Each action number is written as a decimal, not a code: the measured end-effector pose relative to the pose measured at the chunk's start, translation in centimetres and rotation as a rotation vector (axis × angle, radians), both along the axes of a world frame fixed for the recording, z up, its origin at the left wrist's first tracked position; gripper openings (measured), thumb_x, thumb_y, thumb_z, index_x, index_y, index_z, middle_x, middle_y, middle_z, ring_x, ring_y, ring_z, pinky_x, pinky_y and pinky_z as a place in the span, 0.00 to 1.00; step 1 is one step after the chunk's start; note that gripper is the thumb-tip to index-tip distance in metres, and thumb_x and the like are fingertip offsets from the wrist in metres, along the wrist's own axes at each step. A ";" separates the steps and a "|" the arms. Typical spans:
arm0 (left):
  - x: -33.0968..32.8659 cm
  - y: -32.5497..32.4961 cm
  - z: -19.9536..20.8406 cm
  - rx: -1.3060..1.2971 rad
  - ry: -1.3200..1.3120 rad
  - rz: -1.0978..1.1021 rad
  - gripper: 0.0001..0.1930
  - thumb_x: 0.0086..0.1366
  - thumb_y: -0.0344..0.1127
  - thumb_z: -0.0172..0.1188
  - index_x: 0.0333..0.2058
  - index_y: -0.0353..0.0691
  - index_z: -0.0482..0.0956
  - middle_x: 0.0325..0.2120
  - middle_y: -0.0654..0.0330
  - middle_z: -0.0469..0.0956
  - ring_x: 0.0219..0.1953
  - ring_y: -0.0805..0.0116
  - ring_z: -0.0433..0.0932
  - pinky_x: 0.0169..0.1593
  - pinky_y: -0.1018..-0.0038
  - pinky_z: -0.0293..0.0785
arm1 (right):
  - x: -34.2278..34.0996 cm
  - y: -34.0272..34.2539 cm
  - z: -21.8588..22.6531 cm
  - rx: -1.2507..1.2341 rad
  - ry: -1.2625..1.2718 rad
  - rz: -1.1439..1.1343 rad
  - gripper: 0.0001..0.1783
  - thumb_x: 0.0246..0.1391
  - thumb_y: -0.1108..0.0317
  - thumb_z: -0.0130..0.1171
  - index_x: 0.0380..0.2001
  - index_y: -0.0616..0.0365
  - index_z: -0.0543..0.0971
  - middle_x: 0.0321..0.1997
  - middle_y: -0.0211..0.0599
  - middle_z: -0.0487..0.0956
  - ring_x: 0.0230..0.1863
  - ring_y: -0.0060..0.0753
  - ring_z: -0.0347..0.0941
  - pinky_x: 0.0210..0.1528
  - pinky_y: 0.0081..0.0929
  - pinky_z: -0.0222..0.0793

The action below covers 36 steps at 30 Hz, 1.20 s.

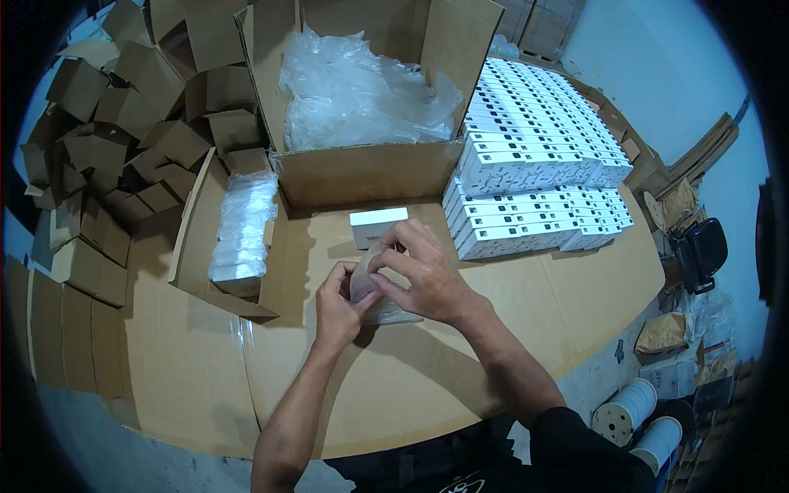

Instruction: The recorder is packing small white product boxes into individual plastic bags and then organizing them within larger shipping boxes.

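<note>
Over the middle of the cardboard-covered table, both my hands are closed on a clear plastic bag (393, 313). My left hand (337, 311) pinches its left side between thumb and fingers. From the right, my right hand (429, 275) grips the upper part with bent fingers. The fingers hide much of the bag, and I cannot tell what, if anything, is inside. Just beyond my hands stands a small white box (376, 222). To the left, an open cardboard box (191, 246) contains a row of plastic-wrapped pieces (242, 226).
A large open carton (370, 174) full of loose clear plastic bags (362, 90) stands at the back. Many white boxes (526, 164) are stacked at the right. Brown cardboard boxes (123, 140) pile up at the far left. Cable spools (626, 409) lie on the floor at the lower right.
</note>
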<state>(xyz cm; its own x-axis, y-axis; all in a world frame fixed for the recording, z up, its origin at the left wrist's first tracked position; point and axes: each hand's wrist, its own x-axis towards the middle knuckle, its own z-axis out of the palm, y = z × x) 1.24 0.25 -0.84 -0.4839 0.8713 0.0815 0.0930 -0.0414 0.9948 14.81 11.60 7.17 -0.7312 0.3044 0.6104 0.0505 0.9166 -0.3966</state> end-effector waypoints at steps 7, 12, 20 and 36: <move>-0.4 0.1 -1.5 0.067 0.012 -0.018 0.19 0.55 0.23 0.73 0.43 0.38 0.74 0.32 0.60 0.82 0.36 0.74 0.80 0.42 0.75 0.76 | -0.2 1.0 0.8 0.082 -0.124 0.141 0.10 0.49 0.68 0.68 0.33 0.57 0.77 0.35 0.39 0.75 0.41 0.45 0.73 0.46 0.40 0.67; 0.0 0.0 0.3 -0.034 0.037 0.011 0.19 0.56 0.26 0.74 0.43 0.38 0.75 0.33 0.59 0.83 0.37 0.74 0.81 0.42 0.74 0.77 | 0.0 2.0 1.3 -0.104 -0.298 0.148 0.12 0.54 0.66 0.67 0.39 0.59 0.79 0.38 0.41 0.81 0.42 0.47 0.79 0.44 0.41 0.72; 0.0 -0.4 0.9 0.007 -0.012 -0.096 0.31 0.46 0.33 0.82 0.49 0.37 0.76 0.41 0.54 0.84 0.44 0.68 0.83 0.49 0.70 0.80 | -0.3 2.5 1.8 -0.269 -0.439 0.142 0.08 0.62 0.67 0.60 0.41 0.59 0.81 0.33 0.49 0.83 0.36 0.55 0.80 0.40 0.45 0.74; -0.5 -0.5 0.8 -0.102 0.066 -0.118 0.36 0.44 0.34 0.83 0.53 0.36 0.77 0.44 0.55 0.84 0.47 0.65 0.82 0.53 0.66 0.78 | -1.3 2.0 1.0 -0.250 -0.366 0.100 0.14 0.67 0.59 0.54 0.41 0.57 0.83 0.31 0.51 0.82 0.36 0.57 0.78 0.40 0.50 0.71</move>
<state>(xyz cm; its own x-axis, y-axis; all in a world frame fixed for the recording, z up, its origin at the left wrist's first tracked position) 0.72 -0.29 -0.04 -0.3740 0.9272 0.0182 0.1589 0.0448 0.9863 13.52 13.58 8.16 -0.9184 0.3267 0.2230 0.1447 0.8022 -0.5793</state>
